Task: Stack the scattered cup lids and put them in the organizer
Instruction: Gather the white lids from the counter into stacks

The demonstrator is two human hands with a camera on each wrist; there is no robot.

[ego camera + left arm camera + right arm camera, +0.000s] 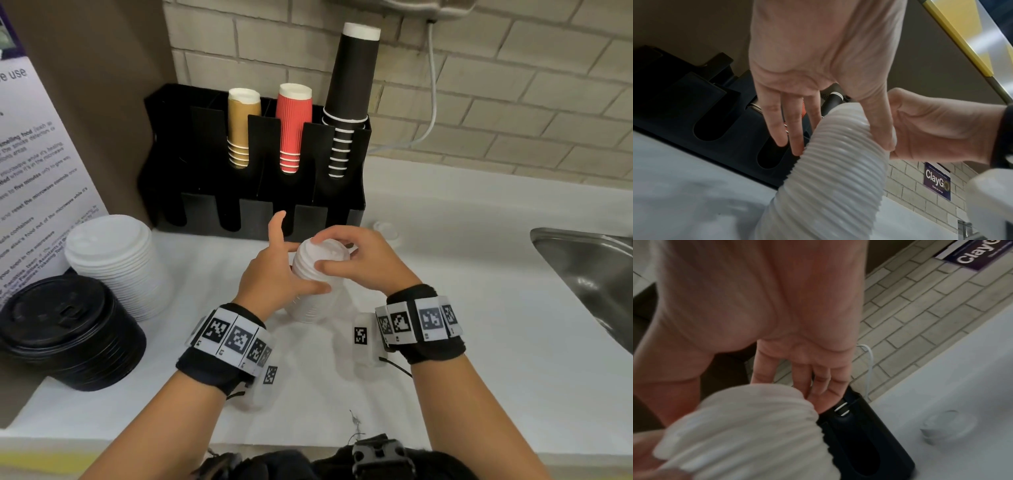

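A tall stack of small white lids (310,308) stands on the white counter in front of the black organizer (257,219). My left hand (291,263) holds its left side, thumb across the front and fingers straight behind it. The left wrist view shows this hand (840,146) with the ribbed stack (828,194) between thumb and fingers. My right hand (329,251) grips the top of the stack, fingers curled over the top lid. In the blurred right wrist view that hand (748,394) sits over the stack (748,434). One loose white lid (385,231) lies right of the organizer.
The organizer's back slots hold gold, red and black cup stacks (291,130); its front slots look dark. A stack of larger white lids (116,260) and one of black lids (68,329) stand at the left. A steel sink (589,274) is at the right.
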